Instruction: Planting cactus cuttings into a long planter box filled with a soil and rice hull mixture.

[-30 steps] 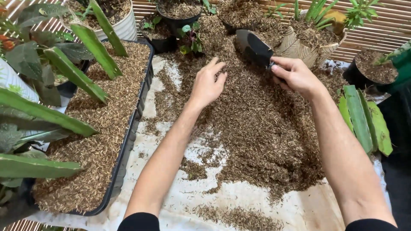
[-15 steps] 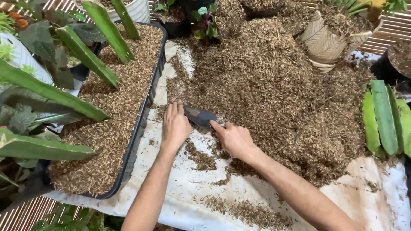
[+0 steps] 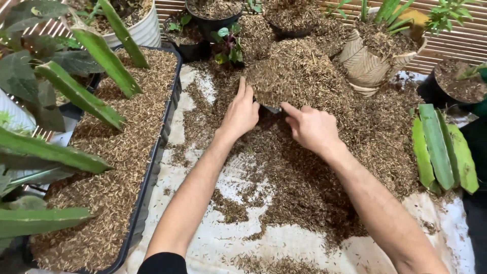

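The right hand (image 3: 312, 129) is closed around the handle of a small dark garden trowel (image 3: 269, 96), index finger stretched forward along it, so that the heaped blade rides level and its load of brown, straw-like husk mulch does not slide off. The left hand (image 3: 241, 111) is open, fingers straight and together, pressed flat against the left flank of that load like a wall; it grips nothing and seems to serve only to keep the loose husks from spilling sideways. The trowel sits over the middle of the big husk pile (image 3: 314, 152) spread on a white cloth sheet (image 3: 223, 238), in front of a woven beige plant pot (image 3: 373, 66). Its long axis appears to run from the right hand up and to the left, blade end pointing away from the person; the blade itself is almost wholly buried, so its exact tilt cannot be told. The long black rectangular planter tray (image 3: 152, 167) filled with husks lies well apart on the left.
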